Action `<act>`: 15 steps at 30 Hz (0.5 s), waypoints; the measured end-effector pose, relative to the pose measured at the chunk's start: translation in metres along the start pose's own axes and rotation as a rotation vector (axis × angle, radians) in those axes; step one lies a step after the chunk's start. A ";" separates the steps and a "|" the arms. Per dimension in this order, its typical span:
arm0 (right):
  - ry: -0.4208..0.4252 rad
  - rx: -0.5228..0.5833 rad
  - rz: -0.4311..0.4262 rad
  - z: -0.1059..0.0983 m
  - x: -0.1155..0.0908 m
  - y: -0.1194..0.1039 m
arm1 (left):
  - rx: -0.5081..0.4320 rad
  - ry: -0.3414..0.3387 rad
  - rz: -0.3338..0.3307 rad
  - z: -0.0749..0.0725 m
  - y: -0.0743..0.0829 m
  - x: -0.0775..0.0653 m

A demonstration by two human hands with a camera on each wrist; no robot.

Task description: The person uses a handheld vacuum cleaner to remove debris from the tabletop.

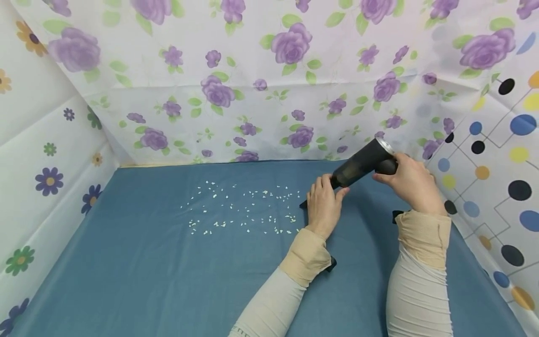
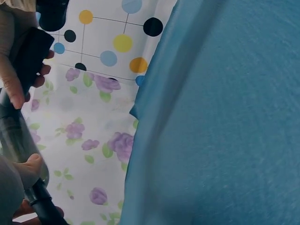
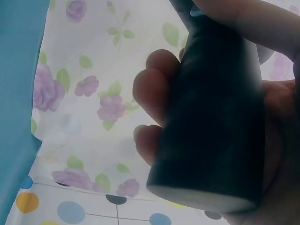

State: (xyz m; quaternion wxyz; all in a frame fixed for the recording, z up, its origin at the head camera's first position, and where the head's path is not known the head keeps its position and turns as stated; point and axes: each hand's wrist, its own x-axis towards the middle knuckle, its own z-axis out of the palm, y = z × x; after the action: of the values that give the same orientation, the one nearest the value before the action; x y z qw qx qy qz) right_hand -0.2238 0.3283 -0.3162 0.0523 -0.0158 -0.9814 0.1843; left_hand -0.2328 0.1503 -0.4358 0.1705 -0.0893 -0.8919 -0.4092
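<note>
A black handheld vacuum cleaner (image 1: 359, 164) is held at a slant, its narrow dark nozzle (image 1: 303, 205) pointing down and left toward the blue cloth. My right hand (image 1: 414, 182) grips its handle; in the right wrist view, fingers curl round the dark handle (image 3: 215, 117). Around the front end, where the nozzle meets the see-through dust cup (image 2: 21, 140), my left hand (image 1: 323, 206) has its thumb and fingers wrapped. Small white scraps (image 1: 265, 192) lie scattered on the cloth left of the nozzle. Whether the nozzle tip touches the cloth I cannot tell.
Blue cloth (image 1: 168, 276) covers the table. A flowered sheet (image 1: 261, 112) rises along the back edge. A daisy-print sheet (image 1: 38, 210) stands at the left, and a dotted sheet (image 1: 497, 187) closes the right side, near my right hand.
</note>
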 end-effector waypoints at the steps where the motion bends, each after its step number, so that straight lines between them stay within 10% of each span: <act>1: 0.002 -0.001 0.002 0.001 0.000 -0.001 | -0.003 0.007 0.001 0.001 -0.001 -0.001; 15: 0.117 0.038 -0.083 0.005 0.000 -0.005 | -0.053 0.078 -0.013 0.002 -0.004 0.004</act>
State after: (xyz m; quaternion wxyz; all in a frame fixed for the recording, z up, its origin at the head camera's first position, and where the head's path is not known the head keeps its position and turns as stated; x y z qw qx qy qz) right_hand -0.2244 0.3216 -0.3194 0.1177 0.0153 -0.9727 0.1995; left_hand -0.2383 0.1499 -0.4381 0.1998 -0.0719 -0.8740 -0.4370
